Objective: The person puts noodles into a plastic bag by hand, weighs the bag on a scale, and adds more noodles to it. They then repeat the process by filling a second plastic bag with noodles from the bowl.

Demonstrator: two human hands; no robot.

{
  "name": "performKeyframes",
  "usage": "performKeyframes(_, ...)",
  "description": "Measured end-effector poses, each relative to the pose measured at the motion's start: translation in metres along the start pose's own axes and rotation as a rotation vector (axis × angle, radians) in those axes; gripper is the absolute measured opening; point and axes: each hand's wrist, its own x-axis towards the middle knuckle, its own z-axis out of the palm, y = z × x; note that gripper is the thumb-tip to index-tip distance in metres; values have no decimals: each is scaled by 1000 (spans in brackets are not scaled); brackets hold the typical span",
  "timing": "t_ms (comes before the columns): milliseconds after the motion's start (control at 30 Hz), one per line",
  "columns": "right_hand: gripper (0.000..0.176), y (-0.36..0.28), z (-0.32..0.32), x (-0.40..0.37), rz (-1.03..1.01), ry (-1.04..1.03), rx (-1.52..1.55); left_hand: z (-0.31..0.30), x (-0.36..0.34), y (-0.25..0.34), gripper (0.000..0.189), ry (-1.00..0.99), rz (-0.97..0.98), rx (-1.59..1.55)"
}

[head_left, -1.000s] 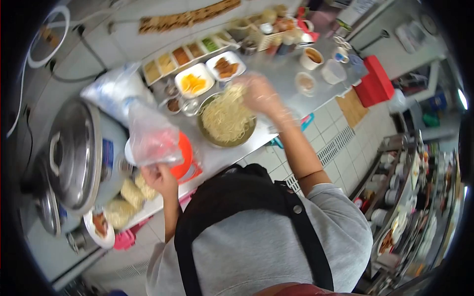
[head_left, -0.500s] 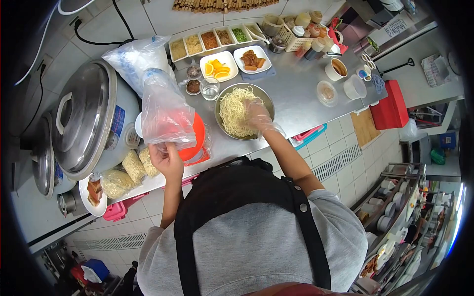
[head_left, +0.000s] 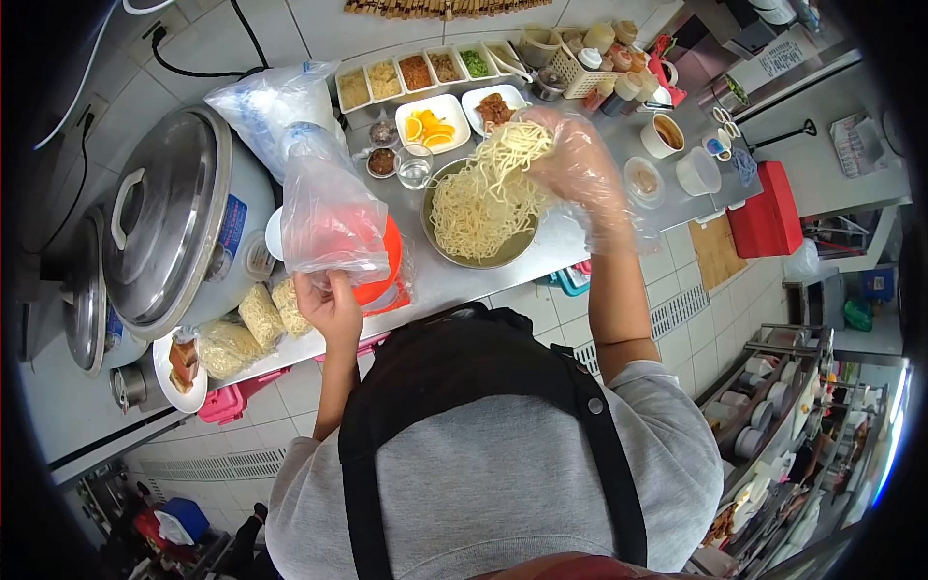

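Note:
My right hand (head_left: 570, 164), in a clear plastic glove, grips a bunch of noodles (head_left: 514, 153) lifted above the metal bowl (head_left: 512, 256). More pale noodles (head_left: 478, 217) lie in that bowl, and the lifted strands hang down toward them. My left hand (head_left: 329, 304) is bare and pinches the lower edge of a clear plastic bag (head_left: 333, 217). The bag hangs in front of a red-orange bowl (head_left: 391, 256), partly covering it. Close to the noodle bowl are a glass of clear liquid (head_left: 415, 169) and a small dish of dark sauce (head_left: 382, 161).
Orange slices fill a white dish (head_left: 449, 137); browned pieces sit in another dish (head_left: 474, 101). A row of topping containers (head_left: 416, 75) lines the wall. Left are a large lidded pot (head_left: 169, 213) and bagged noodles (head_left: 227, 348). Right are sauce bottles (head_left: 619, 92) and tubs (head_left: 698, 170).
My right hand has risen out of the bowl, up and to the right, lifting a bunch of noodles. My left hand stays at the bag's edge with little movement.

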Motion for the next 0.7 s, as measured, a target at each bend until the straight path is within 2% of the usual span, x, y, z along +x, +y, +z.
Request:
performKeyframes(67, 49, 12, 11, 6, -20, 46, 6, 2, -2, 2, 31, -5, 0, -9)
performKeyframes(133, 53, 41, 41, 14, -88, -43, -4, 4, -2, 5, 30, -16, -17, -16)
performKeyframes(167, 64, 46, 55, 15, -80, -137, -142, 4, -3, 5, 30, -12, -17, -15)
performKeyframes(200, 64, 58, 74, 20, -83, -140, -142, 3, -3, 3, 30, -18, -16, -13)
performKeyframes(267, 82, 88, 118, 31, -5, -337, -229, 2, -5, 3, 30, -21, -17, -7)
performKeyframes(300, 82, 96, 136, 30, -8, -339, -227, 2, -4, 4, 30, -21, -16, -9)
performKeyframes(367, 92, 111, 167, 27, 52, -331, -221, 1, -5, 5, 30, -17, -13, -8)
performKeyframes(433, 93, 126, 190, 24, 44, -377, -241, 0, -6, 5, 30, -18, -32, -1)
performKeyframes(600, 86, 112, 182, 8, 25, -502, -243, -6, -12, -2, 30, -13, -78, 18)
performKeyframes(700, 76, 112, 186, -8, -28, -428, -248, -5, -14, -6, 30, -9, -92, 18)
